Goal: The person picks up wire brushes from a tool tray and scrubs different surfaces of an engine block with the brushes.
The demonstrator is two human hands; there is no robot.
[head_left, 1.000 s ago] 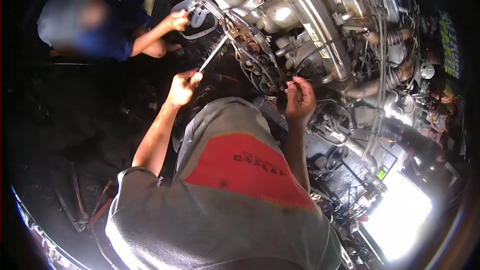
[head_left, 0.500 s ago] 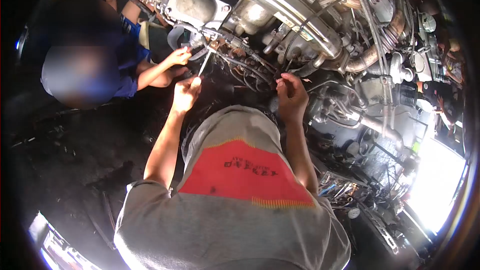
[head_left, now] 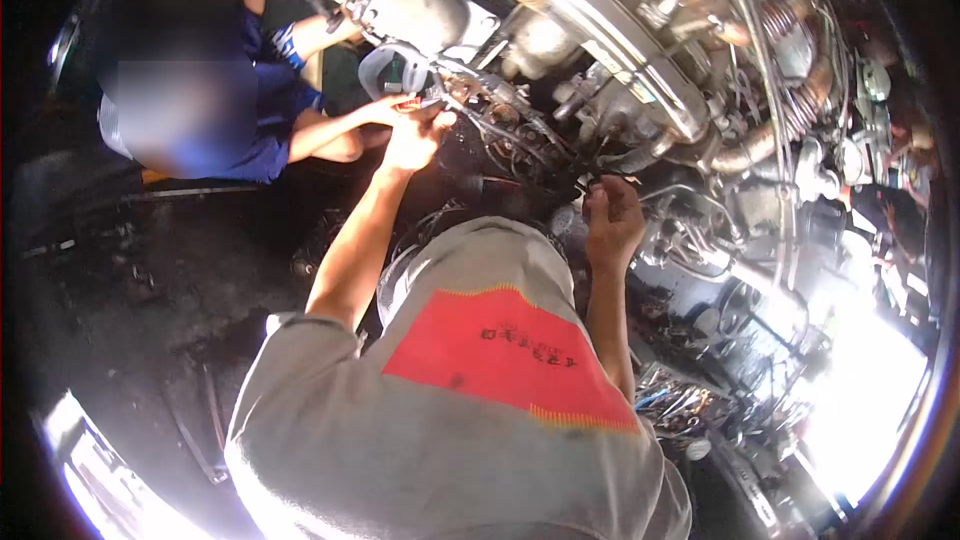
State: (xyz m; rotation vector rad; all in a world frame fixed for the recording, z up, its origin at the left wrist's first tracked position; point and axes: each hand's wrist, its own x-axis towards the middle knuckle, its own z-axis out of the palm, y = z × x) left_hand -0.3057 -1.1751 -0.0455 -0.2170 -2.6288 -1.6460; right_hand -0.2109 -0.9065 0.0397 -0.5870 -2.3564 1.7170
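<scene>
Beside the engine [head_left: 630,50], my left hand [head_left: 412,143] is raised with its fingers closed. What it holds is hard to make out here. A co-worker's hand [head_left: 385,112] reaches in from the left and meets or overlaps my left hand, with a small red spot near its fingers. Just above them is a pale curved hose or band [head_left: 375,72]. My right hand [head_left: 612,220] is at the lower side of the engine, near dark cables and pipes. Its fingers are bent together, and anything between them is too small or dark to name.
A co-worker in blue [head_left: 265,155] crouches at the left, close to the engine. Corrugated pipes [head_left: 800,105] run down the right side. Several hand tools [head_left: 675,400] lie at the lower right. Another person [head_left: 900,215] is at the far right edge.
The slim metal tool that stood out from my left hand no longer shows clearly. My left hand has moved up and right to the co-worker's hand. My right hand appears lower and further right.
</scene>
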